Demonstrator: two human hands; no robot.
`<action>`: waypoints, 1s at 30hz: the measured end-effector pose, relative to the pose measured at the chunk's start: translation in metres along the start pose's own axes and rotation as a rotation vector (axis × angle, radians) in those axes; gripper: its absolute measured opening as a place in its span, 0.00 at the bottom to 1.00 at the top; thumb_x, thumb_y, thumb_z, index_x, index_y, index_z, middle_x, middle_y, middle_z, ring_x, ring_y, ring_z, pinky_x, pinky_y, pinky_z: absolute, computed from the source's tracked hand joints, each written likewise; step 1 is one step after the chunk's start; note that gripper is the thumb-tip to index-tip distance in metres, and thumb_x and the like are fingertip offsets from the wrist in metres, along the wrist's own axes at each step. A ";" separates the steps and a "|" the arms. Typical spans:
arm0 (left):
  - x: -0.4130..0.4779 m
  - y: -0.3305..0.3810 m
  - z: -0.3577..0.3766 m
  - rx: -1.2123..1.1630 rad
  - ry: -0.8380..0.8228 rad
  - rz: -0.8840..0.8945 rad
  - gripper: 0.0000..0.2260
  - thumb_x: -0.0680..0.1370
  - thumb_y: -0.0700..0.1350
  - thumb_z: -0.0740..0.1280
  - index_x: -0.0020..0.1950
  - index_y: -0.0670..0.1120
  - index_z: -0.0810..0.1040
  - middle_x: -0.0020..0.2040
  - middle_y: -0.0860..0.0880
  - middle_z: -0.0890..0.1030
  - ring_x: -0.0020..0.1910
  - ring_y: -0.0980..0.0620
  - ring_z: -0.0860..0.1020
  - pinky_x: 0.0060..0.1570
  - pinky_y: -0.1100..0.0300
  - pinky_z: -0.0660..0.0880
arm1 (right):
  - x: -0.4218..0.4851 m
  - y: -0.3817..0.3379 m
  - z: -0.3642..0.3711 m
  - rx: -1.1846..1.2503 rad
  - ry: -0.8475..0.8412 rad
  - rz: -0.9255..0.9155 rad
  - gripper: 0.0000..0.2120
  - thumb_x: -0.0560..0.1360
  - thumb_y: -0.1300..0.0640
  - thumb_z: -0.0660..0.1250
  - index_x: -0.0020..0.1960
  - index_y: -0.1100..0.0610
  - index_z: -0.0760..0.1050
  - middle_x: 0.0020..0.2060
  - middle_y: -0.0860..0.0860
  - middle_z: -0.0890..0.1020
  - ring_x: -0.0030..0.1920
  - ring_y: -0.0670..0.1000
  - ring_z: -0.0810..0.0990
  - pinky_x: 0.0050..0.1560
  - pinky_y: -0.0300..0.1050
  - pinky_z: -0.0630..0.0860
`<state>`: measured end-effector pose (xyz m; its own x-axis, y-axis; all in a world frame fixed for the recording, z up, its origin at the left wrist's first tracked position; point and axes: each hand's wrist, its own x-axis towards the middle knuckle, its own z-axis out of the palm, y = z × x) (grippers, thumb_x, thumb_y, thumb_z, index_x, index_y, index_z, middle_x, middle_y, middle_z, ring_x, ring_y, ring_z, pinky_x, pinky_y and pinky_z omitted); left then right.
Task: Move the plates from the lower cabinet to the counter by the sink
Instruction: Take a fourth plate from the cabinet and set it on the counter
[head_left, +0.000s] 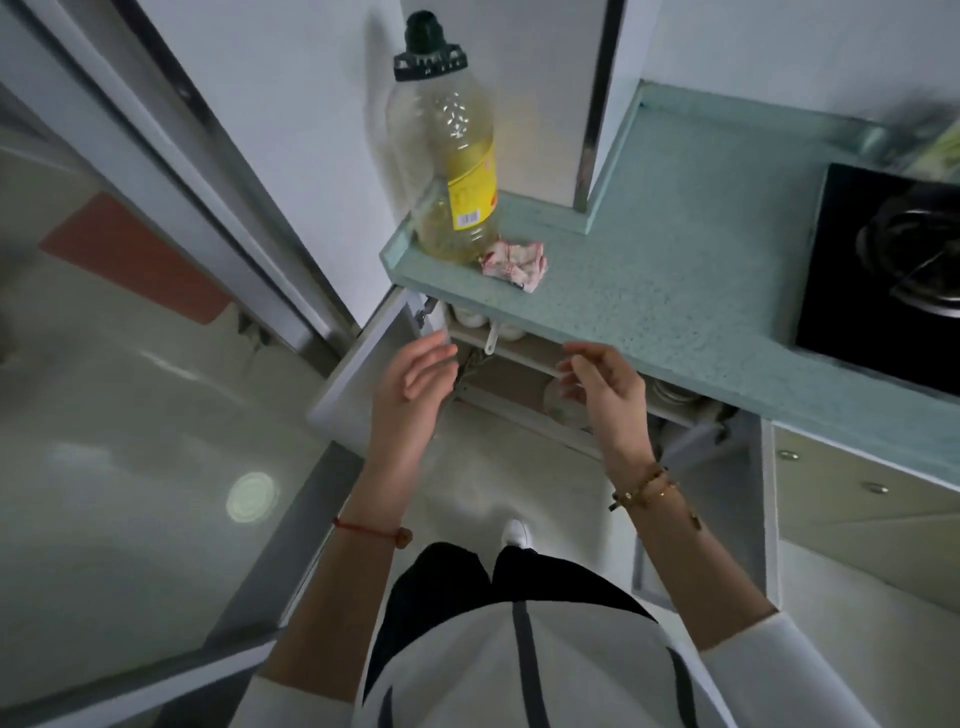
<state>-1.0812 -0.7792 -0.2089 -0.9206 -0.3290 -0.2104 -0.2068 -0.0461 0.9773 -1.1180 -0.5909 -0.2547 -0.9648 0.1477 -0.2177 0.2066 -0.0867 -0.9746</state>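
Though half-hidden under counter (675, 322), plates (675, 393).

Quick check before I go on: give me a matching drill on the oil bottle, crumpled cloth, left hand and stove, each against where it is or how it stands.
Things:
1. oil bottle
2. crumpled cloth
3. left hand
4. stove

Places or states:
A. black, set into the counter at far right
B. open and empty, by the open cabinet door
C. upright at the counter's left corner
D. lying on the counter beside the bottle's base

Pairs: 1-C, 2-D, 3-B, 4-A
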 end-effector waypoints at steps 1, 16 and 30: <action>0.010 0.002 0.004 0.009 -0.020 -0.010 0.16 0.78 0.34 0.67 0.66 0.42 0.77 0.58 0.45 0.82 0.62 0.46 0.80 0.61 0.56 0.78 | 0.006 0.000 0.001 0.004 0.020 0.006 0.09 0.79 0.65 0.61 0.55 0.64 0.78 0.44 0.58 0.81 0.44 0.53 0.78 0.43 0.42 0.77; 0.122 -0.052 0.046 0.167 -0.321 -0.188 0.17 0.77 0.31 0.67 0.65 0.40 0.78 0.56 0.46 0.83 0.60 0.49 0.80 0.68 0.47 0.73 | 0.054 0.060 -0.004 0.068 0.450 0.186 0.07 0.78 0.63 0.63 0.53 0.60 0.79 0.39 0.52 0.82 0.41 0.49 0.80 0.42 0.43 0.78; 0.248 -0.283 0.103 0.266 -0.458 -0.160 0.14 0.77 0.33 0.67 0.59 0.47 0.80 0.56 0.46 0.83 0.55 0.54 0.81 0.60 0.58 0.76 | 0.165 0.289 -0.014 -0.078 0.527 0.384 0.07 0.75 0.60 0.66 0.46 0.49 0.79 0.47 0.52 0.84 0.51 0.58 0.83 0.55 0.58 0.80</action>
<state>-1.2851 -0.7507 -0.5400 -0.9083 0.1094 -0.4038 -0.3783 0.1978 0.9043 -1.2155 -0.5779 -0.5728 -0.6150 0.5852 -0.5285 0.5507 -0.1610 -0.8190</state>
